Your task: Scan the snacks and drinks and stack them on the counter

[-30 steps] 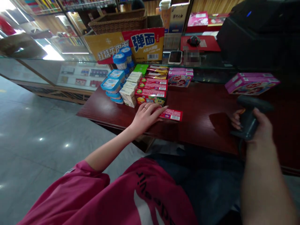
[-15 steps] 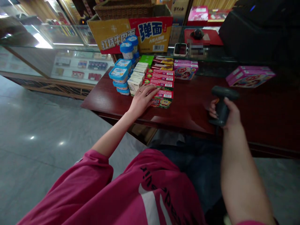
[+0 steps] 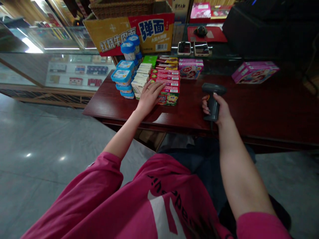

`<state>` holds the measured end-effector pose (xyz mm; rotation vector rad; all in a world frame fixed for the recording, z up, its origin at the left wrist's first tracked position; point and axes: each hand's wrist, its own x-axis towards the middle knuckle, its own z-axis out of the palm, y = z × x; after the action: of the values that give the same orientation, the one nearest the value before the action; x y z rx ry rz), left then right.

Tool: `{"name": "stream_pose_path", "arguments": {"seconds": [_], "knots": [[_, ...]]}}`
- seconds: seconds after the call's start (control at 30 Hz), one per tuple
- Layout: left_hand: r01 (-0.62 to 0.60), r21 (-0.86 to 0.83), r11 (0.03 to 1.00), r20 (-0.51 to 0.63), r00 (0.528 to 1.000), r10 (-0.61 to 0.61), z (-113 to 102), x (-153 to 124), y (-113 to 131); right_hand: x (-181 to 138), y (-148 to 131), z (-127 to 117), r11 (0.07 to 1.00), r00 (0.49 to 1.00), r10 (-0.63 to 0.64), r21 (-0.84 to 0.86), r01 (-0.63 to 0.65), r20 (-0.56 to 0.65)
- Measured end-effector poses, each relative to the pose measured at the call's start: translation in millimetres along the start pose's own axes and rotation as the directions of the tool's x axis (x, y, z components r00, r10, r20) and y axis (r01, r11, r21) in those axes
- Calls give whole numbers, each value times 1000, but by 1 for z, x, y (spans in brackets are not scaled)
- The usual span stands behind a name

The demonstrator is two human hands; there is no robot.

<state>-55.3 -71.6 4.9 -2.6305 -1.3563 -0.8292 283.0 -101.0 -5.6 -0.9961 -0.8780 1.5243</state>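
Compared with one second ago, the front red carton (image 3: 172,99) has changed position: it lay apart near the front edge of the bench (image 3: 189,114) and now stands against the row of red cartons (image 3: 174,78), ends approximately aligned. In judgement, this adds the carton to the row. The barcode scanner (image 3: 213,104) has shifted leftward, closer to the row. Carton location: left part of the bench, set back from its front edge, to the right of the cream cartons (image 3: 143,74) and the blue-lidded tubs (image 3: 122,76), which stand nearer the left edge. Left hand (image 3: 149,96): fingers extended, slightly parted, resting across the top of the front red carton; the thumb is not clearly visible, so whether it is gripped cannot be told. Right hand (image 3: 223,108): fingers wrapped around the scanner handle, the scanner head upright above the bench, well apart from the purple cartons (image 3: 254,73) toward the right. Carton appearance: red top with pale print and a white barcode panel near the right end; green front face with a yellow cartoon figure, its left portion covered by the hand
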Motion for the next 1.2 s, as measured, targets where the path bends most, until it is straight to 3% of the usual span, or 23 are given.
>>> {"name": "stream_pose_path", "arguments": {"seconds": [0.17, 0.3, 0.43, 0.5, 0.57, 0.73, 0.87, 1.03, 1.2], "knots": [[3, 54, 999, -51, 999, -1, -5, -6, 12, 2, 2, -11, 998, 999, -23, 63, 20, 49], [-94, 87, 992, -63, 993, 100, 2, -6, 47, 4, 0, -21, 997, 998, -42, 68, 38, 53], [-357, -48, 933, 53, 932, 359, 39, 18, 97, 5, -8, -43, 995, 998, -61, 78, 62, -13], [-377, -176, 909, 64, 917, 393, 70, 39, 120, 4, -14, -61, 990, 991, -95, 92, 103, -90], [-298, -312, 902, 75, 939, 336, 106, 65, 139, 0, -22, -84, 981, 972, -149, 99, 169, -184], [20, -504, 864, 108, 993, 40, 190, 145, 167, -9, -42, -144, 939, 872, -282, 72, 336, -401], [99, -617, 781, 51, 995, -86, 239, 210, 184, -6, -54, -181, 901, 787, -350, 47, 431, -508], [146, -703, 696, 16, 982, -190, 276, 265, 208, 11, -65, -206, 899, 763, -361, 16, 437, -537], [291, -640, 711, 38, 936, -349, 288, 297, 227, 24, -70, -215, 903, 771, -345, 35, 428, -535]]}}
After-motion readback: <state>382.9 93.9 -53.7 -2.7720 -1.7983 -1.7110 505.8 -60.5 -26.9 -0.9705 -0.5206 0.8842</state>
